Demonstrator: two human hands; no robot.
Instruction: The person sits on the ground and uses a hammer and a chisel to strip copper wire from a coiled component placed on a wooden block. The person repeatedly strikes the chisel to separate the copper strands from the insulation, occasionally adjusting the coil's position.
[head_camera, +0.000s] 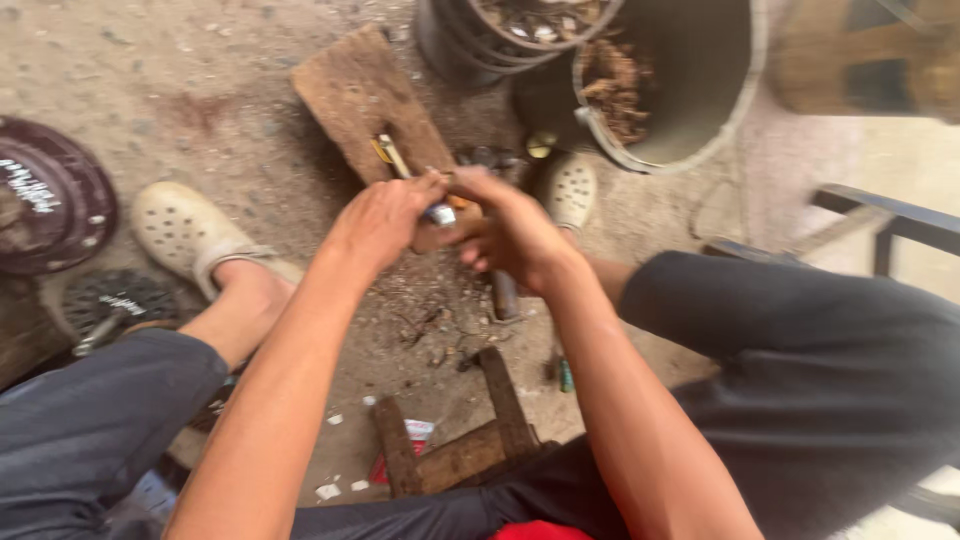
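Nearest the camera, a low wooden stool stands between the person's knees; everything else reads best from the wooden block lying on the dirt floor beyond it. Both hands meet just at the near end of that block. The left hand is closed with fingers pinched around a small silvery metal piece; the right hand is wrapped shut over the same piece from the other side. The grip looks tight and the piece small — a slip could, in my judgement, drop it into the scraps and debris below the hands, where it would be hard to find, or nip a fingertip. A yellow-handled tool rests on the block just past the knuckles and could be knocked off.

Motion blur smears both hands, so what the piece is, and how the right hand holds it, cannot be told. Beyond the block, a grey bucket is cut off by the top edge.
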